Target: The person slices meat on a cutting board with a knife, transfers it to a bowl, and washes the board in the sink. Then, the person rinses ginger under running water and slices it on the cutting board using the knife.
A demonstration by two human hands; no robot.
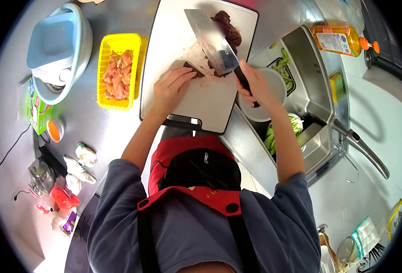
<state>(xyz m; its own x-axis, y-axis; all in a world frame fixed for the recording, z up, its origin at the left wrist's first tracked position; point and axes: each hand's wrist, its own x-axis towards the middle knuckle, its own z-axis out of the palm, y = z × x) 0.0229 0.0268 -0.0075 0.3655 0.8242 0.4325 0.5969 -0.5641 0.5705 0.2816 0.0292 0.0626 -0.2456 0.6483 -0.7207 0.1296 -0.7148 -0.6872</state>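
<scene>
A white cutting board (210,107) with a dark edge lies in front of me. My right hand (257,86) is wrapped round the black handle of a cleaver (212,41), whose broad blade slants over the board. Dark red meat (228,32) is heaped at the board's far right, partly behind the blade. With bent fingertips, my left hand (171,86) presses a small dark piece of meat (194,69) on the board, left of the blade. Smears and scraps lie between them.
Left of the board stands a yellow tray (102,86) of pale pink meat, then blue basins (85,45). At right, a steel sink (319,86) holds a bowl (278,82) and green vegetables (282,132). An orange bottle (339,40) and a sponge (337,87) are beyond it.
</scene>
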